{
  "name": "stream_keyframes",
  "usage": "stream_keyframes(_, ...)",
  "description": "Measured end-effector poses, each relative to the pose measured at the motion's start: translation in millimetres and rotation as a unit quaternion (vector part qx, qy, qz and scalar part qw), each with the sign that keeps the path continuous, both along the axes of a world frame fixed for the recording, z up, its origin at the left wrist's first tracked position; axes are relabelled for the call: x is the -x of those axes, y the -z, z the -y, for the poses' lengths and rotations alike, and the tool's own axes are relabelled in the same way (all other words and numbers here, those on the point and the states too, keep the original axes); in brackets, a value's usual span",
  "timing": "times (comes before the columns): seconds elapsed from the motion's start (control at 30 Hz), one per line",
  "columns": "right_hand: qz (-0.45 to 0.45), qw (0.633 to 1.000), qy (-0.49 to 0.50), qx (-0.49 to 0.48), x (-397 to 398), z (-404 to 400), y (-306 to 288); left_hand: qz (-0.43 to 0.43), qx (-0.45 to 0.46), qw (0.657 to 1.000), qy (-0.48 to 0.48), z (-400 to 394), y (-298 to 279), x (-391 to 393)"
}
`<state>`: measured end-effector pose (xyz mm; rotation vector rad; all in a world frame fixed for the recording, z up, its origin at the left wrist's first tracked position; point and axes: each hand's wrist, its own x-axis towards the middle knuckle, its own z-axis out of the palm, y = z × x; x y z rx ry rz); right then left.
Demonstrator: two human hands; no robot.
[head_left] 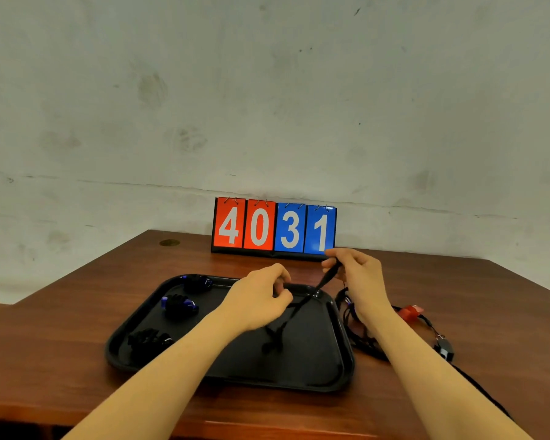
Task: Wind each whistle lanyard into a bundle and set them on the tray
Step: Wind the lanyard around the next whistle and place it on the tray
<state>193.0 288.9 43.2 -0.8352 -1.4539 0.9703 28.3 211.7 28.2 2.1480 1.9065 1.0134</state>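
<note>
A brown wooden counter (77, 328) meets a stained wall. Behind the black tray (315, 373), a scoreboard (273, 228) reads 4031. Above the tray, both hands' (258, 300) (359, 274) fingers pinch a black lanyard (326, 279).

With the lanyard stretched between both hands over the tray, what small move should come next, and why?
Probably another wrap: the right hand carries the taut black lanyard around the left hand, which pinches its other end. A tail still dangles over the tray, so this bundle looks unfinished beside the three already there.
</note>
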Motion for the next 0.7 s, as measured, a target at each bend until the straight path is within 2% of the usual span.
stream_keyframes(0.27, 0.08, 0.995, 0.015, -0.063, -1.4, 8.3, -10.8, 0.055, -0.02, 0.998, 0.004, -10.3, 1.8, -25.6)
stream_keyframes(0.53, 0.023, 0.995, -0.058, -0.083, -12.3, 21.6, -17.4, 0.12, 0.008, 0.992, 0.03, -37.5, 6.6, -59.6)
stream_keyframes(0.7, 0.008, 0.993, -0.065, -0.098, -18.7, 21.0, -14.2, 0.178, 0.023, 0.982, 0.061, -49.0, 10.6, -72.9)
